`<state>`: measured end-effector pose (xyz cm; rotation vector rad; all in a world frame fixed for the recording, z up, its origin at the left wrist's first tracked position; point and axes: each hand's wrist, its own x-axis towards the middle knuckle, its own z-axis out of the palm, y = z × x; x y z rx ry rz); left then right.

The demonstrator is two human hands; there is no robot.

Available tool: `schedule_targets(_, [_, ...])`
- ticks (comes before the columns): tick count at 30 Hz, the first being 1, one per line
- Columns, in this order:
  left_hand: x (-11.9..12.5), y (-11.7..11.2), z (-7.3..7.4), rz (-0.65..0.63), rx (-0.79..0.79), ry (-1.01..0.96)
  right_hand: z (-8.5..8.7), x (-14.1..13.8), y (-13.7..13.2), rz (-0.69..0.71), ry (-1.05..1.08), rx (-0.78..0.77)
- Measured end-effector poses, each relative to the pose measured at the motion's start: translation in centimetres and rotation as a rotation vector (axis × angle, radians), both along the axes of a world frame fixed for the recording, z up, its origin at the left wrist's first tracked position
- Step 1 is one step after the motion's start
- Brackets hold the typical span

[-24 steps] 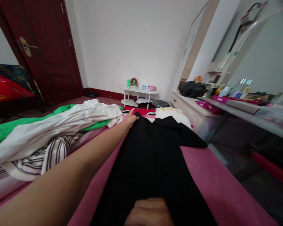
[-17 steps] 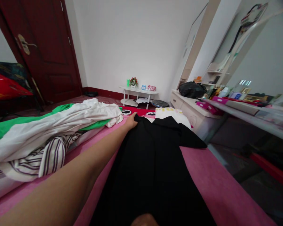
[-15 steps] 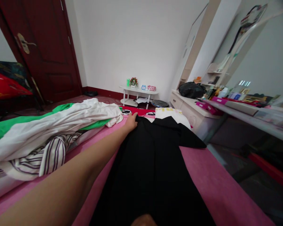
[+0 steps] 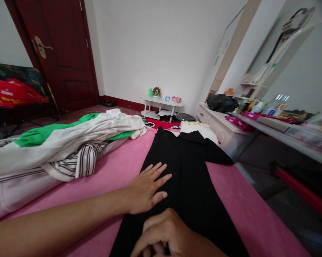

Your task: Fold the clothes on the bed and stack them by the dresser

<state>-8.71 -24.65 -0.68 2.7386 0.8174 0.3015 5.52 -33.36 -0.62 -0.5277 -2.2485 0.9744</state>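
As I watch through the head camera, one pink bed (image 4: 246, 214) fills the view, and one black garment (image 4: 193, 171) lies spread lengthwise on its middle. Left of that sits one heap (image 4: 56, 150) of three: a white piece (image 4: 102, 123), a green piece (image 4: 40, 135) and a striped piece (image 4: 84, 160). My left hand (image 4: 147, 189) lies flat on the garment's left edge, fingers spread wide. My right hand (image 4: 171, 235) rests on its near end, fingers curled under; whether it pinches cloth I cannot tell.

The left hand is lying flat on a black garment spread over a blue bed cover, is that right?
No, the bed cover is pink, not blue. The head view shows the left hand flat on the black garment spread over it.
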Motion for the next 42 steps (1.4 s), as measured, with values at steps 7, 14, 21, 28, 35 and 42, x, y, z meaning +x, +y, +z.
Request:
schedule_targets(7, [-4.4, -5.3, 1.3, -0.137, -0.156, -0.064, 2.2, 0.5, -0.2, -0.288, 0.027, -0.121])
schedule_targets(14, [-8.3, -8.1, 3.7, -0.236, -0.405, -0.108, 5.0, 4.0, 0.1, -0.333, -0.284, -0.106])
schedule_targets(21, [-10.1, -7.5, 4.7, -0.298, -0.486, -0.165, 6.5, 4.7, -5.6, -0.213, -0.607, 0.210])
schedule_targets(28, [-8.3, -9.2, 4.8, -0.314, -0.402, -0.309, 5.5, 2.7, -6.6, -0.300, -0.324, 0.168])
schedule_targets(35, [-6.3, -5.2, 3.1, 0.331, -0.806, -0.616, 2.3, 3.1, -2.6, -0.893, -0.056, -0.709])
schedule_targets(42, [-2.8, -4.6, 5.7, -0.006, -0.067, -0.495, 1.8, 2.7, 0.0, -0.944, -0.480, -0.295])
